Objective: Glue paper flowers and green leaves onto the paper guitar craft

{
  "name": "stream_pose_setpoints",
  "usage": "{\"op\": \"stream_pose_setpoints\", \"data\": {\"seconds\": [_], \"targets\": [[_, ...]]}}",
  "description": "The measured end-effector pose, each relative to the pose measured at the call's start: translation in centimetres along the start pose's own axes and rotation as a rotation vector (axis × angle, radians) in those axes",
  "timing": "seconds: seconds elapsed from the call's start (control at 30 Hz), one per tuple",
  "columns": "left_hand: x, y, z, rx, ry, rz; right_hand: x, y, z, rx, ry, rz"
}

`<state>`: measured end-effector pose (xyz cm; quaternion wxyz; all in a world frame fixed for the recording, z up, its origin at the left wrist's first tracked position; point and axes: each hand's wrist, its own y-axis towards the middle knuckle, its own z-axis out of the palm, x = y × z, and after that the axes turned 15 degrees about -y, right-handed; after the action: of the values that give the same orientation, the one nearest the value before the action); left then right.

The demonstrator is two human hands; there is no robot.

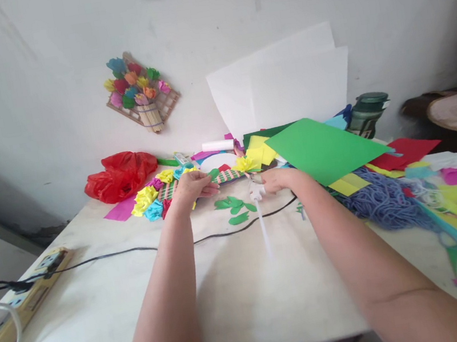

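Note:
My left hand rests with curled fingers on a craft piece, a lattice of sticks decorated with yellow, blue and pink paper flowers. My right hand is closed around a white glue gun, with a clear glue stick sticking out behind it toward me. The gun's tip sits beside the right end of the lattice. Green paper leaves lie on the table just in front of both hands. A black cord runs across the table from the gun to the left.
A power strip sits at the left table edge. A red plastic bag lies at the back left. Coloured paper sheets, blue yarn and a dark green bottle crowd the right. A finished flower craft hangs on the wall.

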<state>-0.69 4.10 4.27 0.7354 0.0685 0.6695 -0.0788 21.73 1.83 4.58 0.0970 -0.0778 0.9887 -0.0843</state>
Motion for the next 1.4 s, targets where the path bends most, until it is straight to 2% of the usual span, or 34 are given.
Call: {"op": "stream_pose_setpoints", "data": {"seconds": [0.03,0.07,0.13,0.27,0.37,0.57,0.7,0.83,1.13,1.4], "targets": [[0.0,0.0,-0.1,0.007,-0.001,-0.002,-0.2,0.0,-0.4,0.085,-0.046,-0.004],[0.0,0.0,-0.2,0.011,-0.002,-0.004,-0.4,-0.1,-0.7,0.116,-0.063,-0.011],[0.0,0.0,-0.4,0.015,-0.001,-0.007,-1.1,-0.2,-1.2,0.118,-0.026,-0.017],[-0.1,-0.1,-0.7,0.019,-0.013,-0.014,-2.9,-0.9,-1.3,-0.005,0.146,-0.068],[-0.2,-0.3,-0.7,0.011,-0.029,-0.026,-3.7,-1.4,-1.1,-0.102,0.399,-0.201],[-0.4,-0.4,-0.6,0.031,0.012,-0.081,-3.0,-1.2,-0.9,-0.241,0.924,-0.33],[-0.2,-0.2,-0.6,0.05,0.029,-0.121,-2.3,-1.2,-1.1,-0.34,1.088,-0.336],[-0.2,-0.3,-0.6,0.047,0.039,-0.133,-1.8,-1.2,-1.3,-0.351,1.123,-0.274],[-0.3,-0.4,-0.8,0.057,0.038,-0.121,-1.5,-0.4,-0.7,-0.295,1.029,-0.307],[-0.2,-0.2,-1.2,0.107,0.019,-0.095,-1.1,-0.7,-1.1,-0.265,0.998,-0.289]]}}
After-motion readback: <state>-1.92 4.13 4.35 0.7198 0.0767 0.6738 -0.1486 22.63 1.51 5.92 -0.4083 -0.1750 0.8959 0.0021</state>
